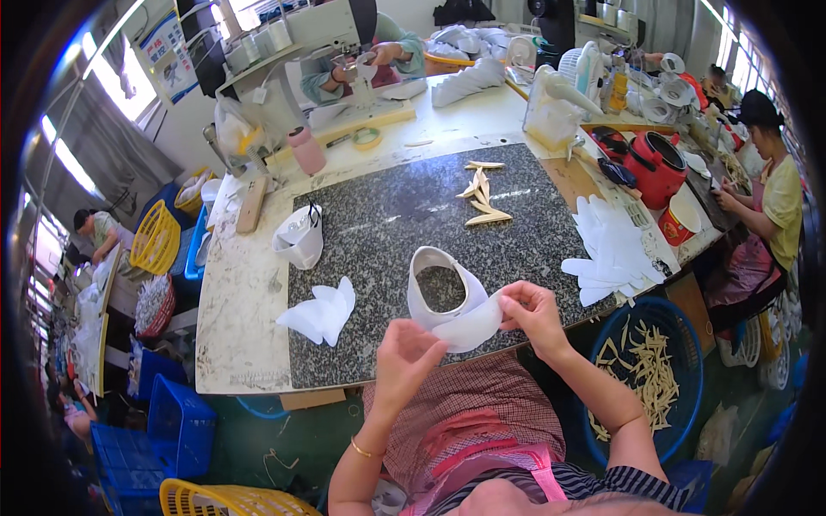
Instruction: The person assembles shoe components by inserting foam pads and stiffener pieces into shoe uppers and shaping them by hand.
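Note:
Before me at the front edge of the dark speckled slab (370, 224), a white shoe upper (416, 297) lies with its oval opening facing up. Against its near side is a curved white lining piece (471, 327). My right hand (535, 316) pinches the right end of this piece between thumb and fingers. My left hand (409, 354) closes on its left edge, where the fingertips partly hide the contact. Loose white cut pieces (320, 313) lie fanned out on the slab at the left, and a larger stack of white pieces (607, 249) is at the right.
Cream-coloured slim strips (483, 196) lie on the slab's far part, and more fill a blue basket (693, 361) at lower right. A white cup-shaped piece (298, 239) stands at left. Beyond are a pink bottle (306, 150), tape roll (366, 138) and red pot (652, 168). Co-workers sit around.

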The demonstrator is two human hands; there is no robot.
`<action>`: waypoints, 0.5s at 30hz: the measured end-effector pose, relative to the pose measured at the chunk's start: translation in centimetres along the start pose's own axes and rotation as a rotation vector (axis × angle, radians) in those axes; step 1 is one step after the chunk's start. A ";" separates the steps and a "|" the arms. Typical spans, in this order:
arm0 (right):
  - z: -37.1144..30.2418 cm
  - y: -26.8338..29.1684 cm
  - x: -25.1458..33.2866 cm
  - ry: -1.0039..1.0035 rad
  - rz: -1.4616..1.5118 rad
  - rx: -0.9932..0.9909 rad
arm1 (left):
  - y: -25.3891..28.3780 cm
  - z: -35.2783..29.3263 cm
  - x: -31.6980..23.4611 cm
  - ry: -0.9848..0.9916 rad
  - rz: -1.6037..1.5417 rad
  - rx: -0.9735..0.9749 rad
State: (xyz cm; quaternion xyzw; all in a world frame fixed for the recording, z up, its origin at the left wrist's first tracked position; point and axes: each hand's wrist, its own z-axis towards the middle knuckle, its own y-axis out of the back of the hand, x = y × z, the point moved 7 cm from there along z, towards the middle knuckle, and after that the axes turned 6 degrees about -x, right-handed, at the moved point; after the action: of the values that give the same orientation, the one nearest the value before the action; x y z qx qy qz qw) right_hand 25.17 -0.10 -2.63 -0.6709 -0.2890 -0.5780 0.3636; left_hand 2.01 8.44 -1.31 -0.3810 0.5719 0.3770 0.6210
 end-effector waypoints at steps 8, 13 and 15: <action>0.1 -1.3 0.3 0.121 -0.219 0.136 | 0.3 1.1 1.5 0.060 -0.016 -0.037; -0.1 -1.0 0.5 0.142 -0.274 0.142 | 0.3 0.8 1.5 0.064 -0.030 -0.054; -0.1 -1.1 0.5 0.140 -0.263 0.142 | 0.3 0.8 1.3 0.059 -0.016 -0.059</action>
State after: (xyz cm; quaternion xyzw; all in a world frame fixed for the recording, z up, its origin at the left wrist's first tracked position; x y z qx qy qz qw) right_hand 24.37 0.44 -1.95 -0.5579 -0.3885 -0.6441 0.3507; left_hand 2.17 9.35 -2.60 -0.4147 0.5756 0.3773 0.5953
